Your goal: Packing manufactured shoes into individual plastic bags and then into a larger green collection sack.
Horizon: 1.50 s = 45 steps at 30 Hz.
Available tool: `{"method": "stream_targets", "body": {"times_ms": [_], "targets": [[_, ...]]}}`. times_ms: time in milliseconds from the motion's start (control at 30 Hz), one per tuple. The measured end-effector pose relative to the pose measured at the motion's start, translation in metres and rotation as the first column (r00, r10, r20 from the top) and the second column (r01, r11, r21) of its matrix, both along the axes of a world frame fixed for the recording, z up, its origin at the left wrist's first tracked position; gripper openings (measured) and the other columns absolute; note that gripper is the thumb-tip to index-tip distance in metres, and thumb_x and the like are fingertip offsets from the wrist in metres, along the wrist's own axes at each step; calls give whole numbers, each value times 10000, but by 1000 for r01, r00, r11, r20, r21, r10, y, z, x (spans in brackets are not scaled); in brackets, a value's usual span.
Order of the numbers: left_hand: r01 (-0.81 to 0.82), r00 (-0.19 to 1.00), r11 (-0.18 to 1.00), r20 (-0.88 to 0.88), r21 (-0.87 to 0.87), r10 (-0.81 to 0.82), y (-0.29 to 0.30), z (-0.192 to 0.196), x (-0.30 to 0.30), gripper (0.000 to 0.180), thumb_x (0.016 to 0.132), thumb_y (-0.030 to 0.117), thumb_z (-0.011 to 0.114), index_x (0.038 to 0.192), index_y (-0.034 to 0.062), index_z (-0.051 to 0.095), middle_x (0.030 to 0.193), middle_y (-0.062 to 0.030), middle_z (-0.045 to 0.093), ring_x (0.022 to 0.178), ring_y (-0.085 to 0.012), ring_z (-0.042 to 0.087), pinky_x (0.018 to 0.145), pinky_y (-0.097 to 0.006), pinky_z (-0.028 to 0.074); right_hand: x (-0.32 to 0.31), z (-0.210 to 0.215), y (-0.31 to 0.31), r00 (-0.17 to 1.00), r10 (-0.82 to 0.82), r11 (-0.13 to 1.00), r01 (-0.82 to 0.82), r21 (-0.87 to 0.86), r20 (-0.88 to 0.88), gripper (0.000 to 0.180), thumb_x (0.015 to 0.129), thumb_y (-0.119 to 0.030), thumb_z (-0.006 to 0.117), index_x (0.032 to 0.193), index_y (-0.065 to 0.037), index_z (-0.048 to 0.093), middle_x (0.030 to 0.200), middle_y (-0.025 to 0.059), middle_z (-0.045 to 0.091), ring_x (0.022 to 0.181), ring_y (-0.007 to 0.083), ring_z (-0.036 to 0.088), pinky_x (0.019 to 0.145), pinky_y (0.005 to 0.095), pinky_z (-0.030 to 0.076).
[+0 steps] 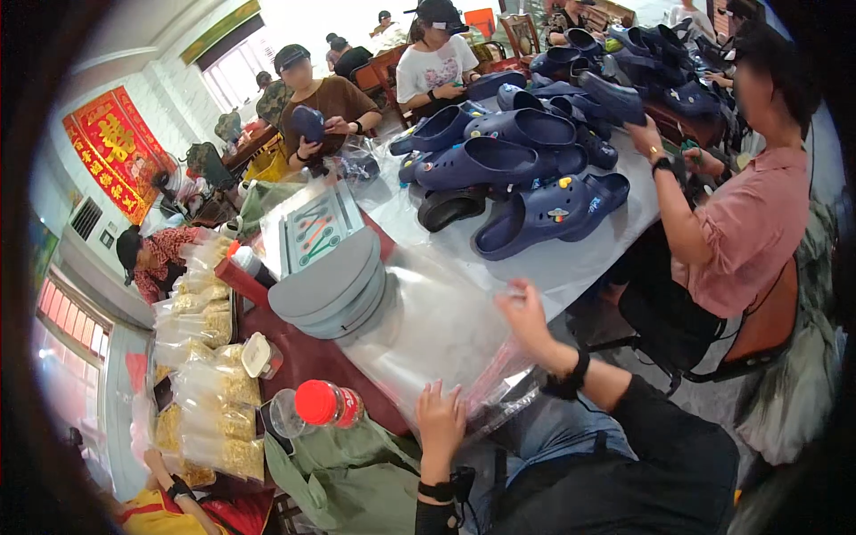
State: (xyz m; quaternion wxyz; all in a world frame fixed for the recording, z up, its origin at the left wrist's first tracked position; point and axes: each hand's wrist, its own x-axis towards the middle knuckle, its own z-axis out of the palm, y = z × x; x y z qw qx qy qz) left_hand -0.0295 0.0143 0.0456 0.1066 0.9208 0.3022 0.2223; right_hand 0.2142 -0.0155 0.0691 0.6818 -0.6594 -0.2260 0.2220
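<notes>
A stack of clear plastic bags [437,308] lies flat on the table in front of me. My left hand [441,417] rests on its near edge, fingers stretched out and spread. Over the right side of the stack is my right hand [528,323], slightly blurred, its fingers half bent and apart with nothing visible in them. Grey, rounded flat pieces [325,281] are piled at the left edge of the bags. Just beyond the bags sits a heap of navy clogs [553,218], several with colourful charms.
A red-lidded jar [328,404] and a small white tub [260,357] stand left, near bags of yellowish small pieces [214,392]. Behind the grey pieces lies a printed board [312,227]. A person in pink [740,232] sits right, touching a clog; others sit across the table.
</notes>
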Motion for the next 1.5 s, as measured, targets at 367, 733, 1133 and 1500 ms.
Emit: {"method": "stream_targets", "body": {"times_ms": [367,733,1133,1500], "targets": [[-49,985,998,-165,26,52,-8,-26,9,389,850,233,567,1224,126,554,1311,-158,467,1210,-323,429,1019,-475,296,121,-46,103,888,-428,891,446,82,-170,636,739,-222,715,1224,55,410,1203,160,516,1091,255,504,934,354,393],[-14,990,997,-137,79,25,-4,-33,19,422,853,180,572,1264,266,528,1312,-107,475,1143,-327,463,926,-443,346,57,-18,-69,845,64,995,-15,97,-531,239,705,-89,523,924,7,527,798,52,542,676,190,555,587,313,478],[-50,986,999,-158,12,52,3,-25,15,382,802,220,622,1173,142,574,1270,-83,476,1159,-282,435,951,-442,336,41,22,-144,602,605,687,-725,-40,-522,659,602,-3,500,1260,29,496,1127,121,603,980,188,587,881,288,449],[-15,998,999,-58,-45,12,10,-28,14,284,758,237,637,1007,101,655,1113,-128,526,1055,-305,473,893,-418,359,21,17,-136,589,663,642,-765,-55,-461,668,585,-48,508,1248,33,513,1122,100,606,1005,172,561,901,267,418]]}}
